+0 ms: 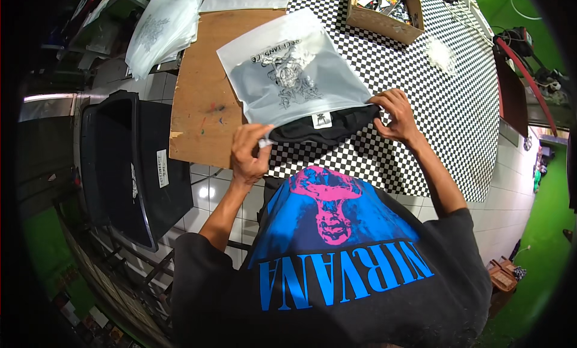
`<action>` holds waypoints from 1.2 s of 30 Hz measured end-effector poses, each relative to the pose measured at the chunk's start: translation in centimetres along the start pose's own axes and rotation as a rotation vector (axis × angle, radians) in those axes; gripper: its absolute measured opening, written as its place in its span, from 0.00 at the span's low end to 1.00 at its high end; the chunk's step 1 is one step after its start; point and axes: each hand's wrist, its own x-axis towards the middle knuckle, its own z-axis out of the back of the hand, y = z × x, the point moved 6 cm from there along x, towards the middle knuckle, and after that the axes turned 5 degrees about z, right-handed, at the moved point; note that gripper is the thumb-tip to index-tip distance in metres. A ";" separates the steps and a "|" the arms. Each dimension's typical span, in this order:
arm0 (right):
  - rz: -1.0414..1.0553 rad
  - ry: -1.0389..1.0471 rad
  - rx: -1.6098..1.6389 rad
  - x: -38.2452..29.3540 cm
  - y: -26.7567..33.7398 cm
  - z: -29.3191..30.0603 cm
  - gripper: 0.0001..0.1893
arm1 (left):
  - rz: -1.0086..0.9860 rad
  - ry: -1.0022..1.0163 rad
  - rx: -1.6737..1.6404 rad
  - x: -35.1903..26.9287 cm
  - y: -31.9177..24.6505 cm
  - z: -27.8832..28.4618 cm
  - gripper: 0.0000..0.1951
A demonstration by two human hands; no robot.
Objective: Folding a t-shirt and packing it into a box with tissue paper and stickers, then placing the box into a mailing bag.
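A frosted plastic garment bag [252, 77] with a dark printed design and writing lies on the checkered tabletop, its near end open towards me. Inside it sits a folded black garment [297, 132], whose edge shows at the opening. A small white tag [322, 120] rests on that black fabric. My left hand [249, 151] pinches the left corner of the bag's mouth between thumb and fingers. At the opposite corner, my right hand [396, 115] grips the bag's edge, close against the garment. Whether its fingers also hold the cloth I cannot tell.
A brown wooden board [203, 100] covers the table's left part. Stacked printed plastic bags [162, 32] lie at the far left. A cardboard box [383, 21] of small items stands at the back, near a white pile [441, 55]. On the left is a black plastic bin [169, 122].
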 end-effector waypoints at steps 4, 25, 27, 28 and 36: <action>-0.046 -0.092 0.041 -0.2 2.8 1.7 0.28 | 0.126 -0.116 -0.185 2.1 -0.1 1.7 0.17; -0.181 -0.628 0.679 10.7 0.4 11.8 0.16 | 0.139 -0.390 -0.590 15.5 0.4 9.5 0.11; -0.153 -0.599 0.788 12.1 -0.8 13.9 0.15 | 0.107 -0.373 -0.659 17.7 0.2 10.5 0.12; -0.144 -0.600 0.787 13.1 -1.0 14.9 0.15 | 0.100 -0.378 -0.657 18.7 0.0 10.7 0.12; -0.116 -0.647 0.918 15.7 -5.2 16.6 0.13 | 0.170 -0.425 -0.878 22.7 0.6 9.3 0.09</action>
